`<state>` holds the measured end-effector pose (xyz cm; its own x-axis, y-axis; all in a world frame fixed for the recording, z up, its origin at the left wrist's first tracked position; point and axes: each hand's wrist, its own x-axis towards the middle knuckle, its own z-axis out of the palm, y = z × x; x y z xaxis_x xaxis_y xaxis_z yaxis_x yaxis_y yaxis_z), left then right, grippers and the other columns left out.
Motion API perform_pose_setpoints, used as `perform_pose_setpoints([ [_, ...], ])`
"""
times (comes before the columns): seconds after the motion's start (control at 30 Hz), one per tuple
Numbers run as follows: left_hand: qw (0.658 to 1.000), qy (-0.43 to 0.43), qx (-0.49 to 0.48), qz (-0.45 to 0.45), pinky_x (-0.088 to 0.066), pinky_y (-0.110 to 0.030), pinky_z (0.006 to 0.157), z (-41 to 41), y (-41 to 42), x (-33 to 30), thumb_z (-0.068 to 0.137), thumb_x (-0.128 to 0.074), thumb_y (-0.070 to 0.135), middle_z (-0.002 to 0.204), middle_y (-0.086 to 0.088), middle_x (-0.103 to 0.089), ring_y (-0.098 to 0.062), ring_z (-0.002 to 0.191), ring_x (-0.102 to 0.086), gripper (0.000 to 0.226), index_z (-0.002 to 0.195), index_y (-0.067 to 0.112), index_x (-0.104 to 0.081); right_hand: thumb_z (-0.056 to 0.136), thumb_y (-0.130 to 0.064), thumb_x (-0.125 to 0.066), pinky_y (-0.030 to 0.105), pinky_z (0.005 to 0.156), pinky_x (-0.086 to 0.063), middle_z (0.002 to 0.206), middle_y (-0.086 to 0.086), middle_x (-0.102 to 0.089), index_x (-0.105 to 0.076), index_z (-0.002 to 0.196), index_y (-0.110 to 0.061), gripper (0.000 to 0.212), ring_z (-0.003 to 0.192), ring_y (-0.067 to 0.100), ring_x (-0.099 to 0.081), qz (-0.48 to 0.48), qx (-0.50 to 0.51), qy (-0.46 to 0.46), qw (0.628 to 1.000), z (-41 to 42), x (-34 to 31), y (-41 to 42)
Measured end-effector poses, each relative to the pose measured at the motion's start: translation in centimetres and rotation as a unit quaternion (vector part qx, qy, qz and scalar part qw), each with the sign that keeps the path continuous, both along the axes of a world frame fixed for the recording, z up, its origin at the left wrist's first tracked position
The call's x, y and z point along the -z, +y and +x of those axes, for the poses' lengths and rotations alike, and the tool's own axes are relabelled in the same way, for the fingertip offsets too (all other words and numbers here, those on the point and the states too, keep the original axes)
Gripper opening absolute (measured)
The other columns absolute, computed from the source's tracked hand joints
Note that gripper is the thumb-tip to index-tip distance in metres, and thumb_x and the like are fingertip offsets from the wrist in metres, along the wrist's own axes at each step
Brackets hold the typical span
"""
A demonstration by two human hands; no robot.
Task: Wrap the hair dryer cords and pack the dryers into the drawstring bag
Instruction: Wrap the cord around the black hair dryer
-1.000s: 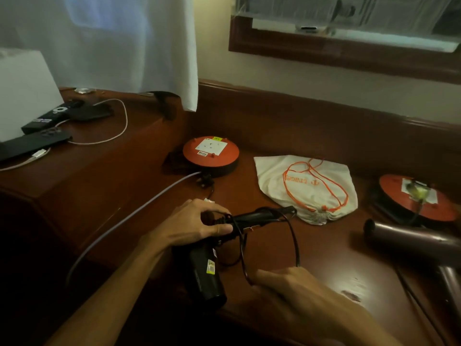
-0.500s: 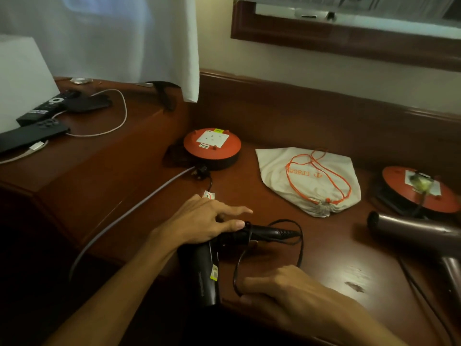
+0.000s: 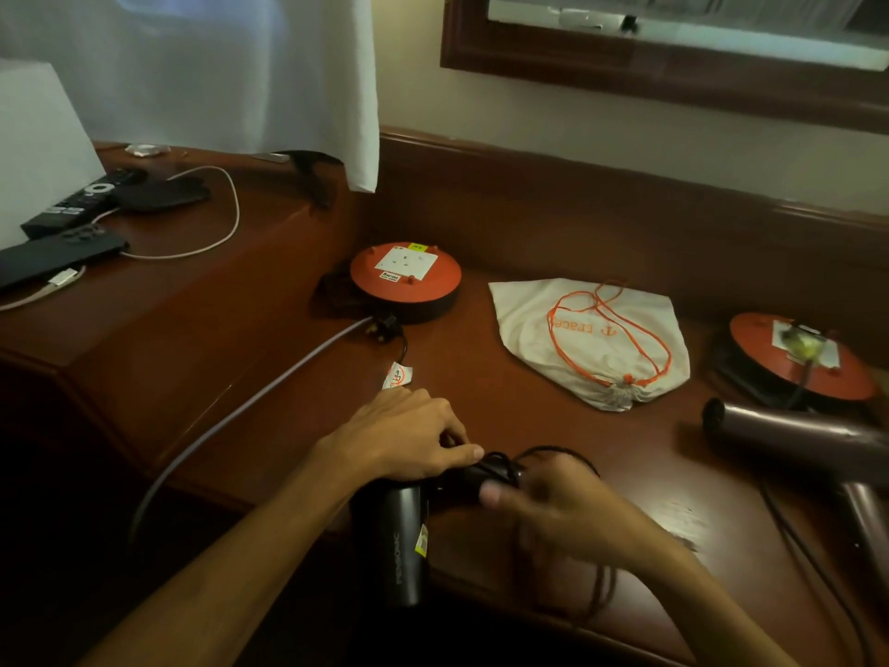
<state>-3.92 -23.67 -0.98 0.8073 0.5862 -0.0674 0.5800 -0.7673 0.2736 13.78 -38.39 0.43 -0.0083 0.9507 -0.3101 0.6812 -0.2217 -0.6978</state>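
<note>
Black plastic hair dryer [image 3: 397, 536] sits at the near desk edge, its thin black cord [image 3: 553, 454] mid-wrap round the handle. L hand [image 3: 404, 438] pinches handle w/ thumb + fingers; R hand [image 3: 553, 507] is blurred, fingers apparently curled on cord. Next, probably: more loops, then the white drawstring bag w/ orange string [image 3: 591, 339], lying further back.

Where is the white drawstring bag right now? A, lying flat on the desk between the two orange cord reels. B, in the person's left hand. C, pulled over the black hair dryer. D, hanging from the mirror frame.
A: the drawstring bag lies flat on the desk, cinched shut, between the left cord reel and the right cord reel, with neither hand touching it.
</note>
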Motion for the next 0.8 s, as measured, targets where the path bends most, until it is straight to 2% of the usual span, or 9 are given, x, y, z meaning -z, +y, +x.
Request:
perform_pose_setpoints([
  [0.07,1.0,0.007,0.001,-0.009,-0.045,-0.029,0.074,0.0,0.0,-0.2,0.091,-0.046,0.071,0.1,0.012,-0.075,-0.007,0.089,-0.066,0.047,0.112,0.039,-0.074,0.084,-0.061,-0.068,0.036,0.051,-0.049,0.07,0.002,-0.069,-0.055,0.079,-0.015,0.048,0.058,0.02,-0.067,0.069,0.132,-0.033,0.988,0.5,1.1,1.1],
  [0.1,1.0,0.011,0.002,-0.01,-0.048,-0.03,0.076,0.0,-0.1,-0.3,0.091,-0.046,0.072,0.099,0.013,-0.075,-0.007,0.088,-0.066,0.048,0.111,0.039,-0.075,0.084,-0.06,-0.069,0.033,0.053,-0.049,0.079,-0.001,-0.068,-0.053,0.085,-0.02,0.043,0.066,0.018,-0.066,0.081,0.144,-0.059,0.984,0.5,1.6,1.6],
  [0.13,1.0,0.014,0.002,-0.01,-0.05,-0.032,0.08,0.0,-0.1,-0.3,0.091,-0.046,0.073,0.098,0.013,-0.075,-0.007,0.088,-0.066,0.049,0.111,0.038,-0.075,0.084,-0.057,-0.07,0.031,0.057,-0.049,0.085,-0.004,-0.067,-0.053,0.089,-0.025,0.037,0.073,0.016,-0.064,0.075,0.125,-0.082,0.986,0.5,1.9,2.0],
  [0.2,1.0,0.018,0.003,-0.016,-0.052,-0.034,0.084,-0.1,-0.2,-0.3,0.088,-0.045,0.077,0.099,0.013,-0.075,-0.006,0.089,-0.066,0.054,0.11,0.038,-0.075,0.09,-0.046,-0.068,0.031,0.058,-0.047,0.083,-0.003,-0.065,-0.058,0.086,-0.023,0.026,0.074,0.015,-0.062,0.05,0.071,-0.108,0.99,0.5,2.0,2.8],
  [0.3,0.999,0.024,0.012,-0.039,-0.053,-0.034,0.085,-0.3,-0.1,-0.5,0.077,-0.049,0.087,0.101,0.015,-0.074,-0.004,0.092,-0.066,0.063,0.111,0.04,-0.073,0.095,-0.029,-0.065,0.04,0.066,-0.053,0.078,-0.002,-0.066,-0.064,0.078,-0.017,0.021,0.071,0.014,-0.062,0.063,0.023,-0.136,0.988,0.8,1.3,4.0],
  [0.47,0.998,0.042,0.004,-0.039,-0.047,-0.038,0.089,0.1,-0.2,-0.2,0.056,-0.06,0.093,0.113,0.009,-0.068,-0.018,0.106,-0.059,0.089,0.132,0.048,-0.048,0.094,-0.015,-0.06,0.036,0.059,-0.049,0.072,-0.003,-0.065,-0.064,0.076,-0.016,0.018,0.062,0.011,-0.058,0.085,0.019,-0.079,0.993,-0.8,1.1,5.4],
  [0.6,0.997,0.026,0.012,-0.075,-0.046,-0.033,0.074,0.0,0.0,-0.6,0.065,-0.064,0.085,0.1,0.013,-0.07,-0.013,0.096,-0.065,0.058,0.108,0.047,-0.062,0.094,-0.015,-0.057,0.04,0.056,-0.049,0.071,-0.001,-0.065,-0.062,0.076,-0.015,0.019,0.06,0.016,-0.058,0.107,0.035,-0.051,0.992,-2.0,1.0,5.1],
  [0.7,0.997,0.014,0.024,-0.072,-0.042,-0.027,0.067,0.1,-0.1,-0.9,0.064,-0.069,0.082,0.09,0.016,-0.071,-0.008,0.089,-0.065,0.047,0.094,0.045,-0.067,0.097,-0.019,-0.058,0.039,0.056,-0.049,0.072,0.001,-0.065,-0.064,0.077,-0.016,0.021,0.061,0.016,-0.058,0.11,0.028,-0.026,0.993,-2.0,0.7,3.9],
  [0.8,0.996,0.004,0.028,-0.081,-0.052,-0.032,0.078,0.1,-0.2,-1.0,0.063,-0.067,0.083,0.093,0.019,-0.073,-0.003,0.09,-0.066,0.055,0.106,0.05,-0.068,0.098,-0.019,-0.06,0.034,0.055,-0.047,0.074,0.006,-0.069,-0.067,0.078,-0.014,0.022,0.06,0.012,-0.057,0.119,0.044,0.009,0.992,-1.6,0.5,3.0],
])
